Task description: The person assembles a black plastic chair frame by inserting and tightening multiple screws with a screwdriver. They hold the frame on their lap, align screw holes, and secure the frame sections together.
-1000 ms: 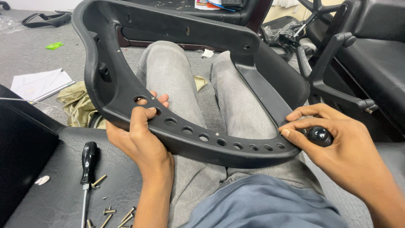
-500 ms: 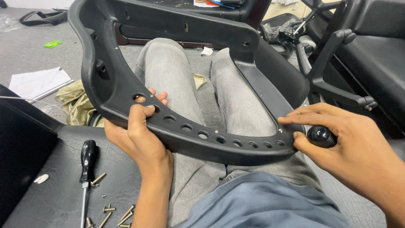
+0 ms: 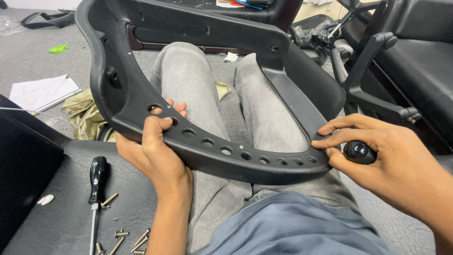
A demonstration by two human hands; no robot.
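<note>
Your left hand (image 3: 153, 153) grips the near rim of the large black plastic chair-back frame (image 3: 226, 156), thumb on top, fingers curled through one of its round holes. The frame lies across your lap over your grey-trousered legs (image 3: 188, 85). Your right hand (image 3: 382, 160) is closed around a round black tool handle (image 3: 359, 152), fingertips pressing the frame's right end. On the black leather seat cushion (image 3: 61, 208) to your left lie a black-handled screwdriver (image 3: 96, 182) and loose brass-coloured screws (image 3: 127, 236)
</note>
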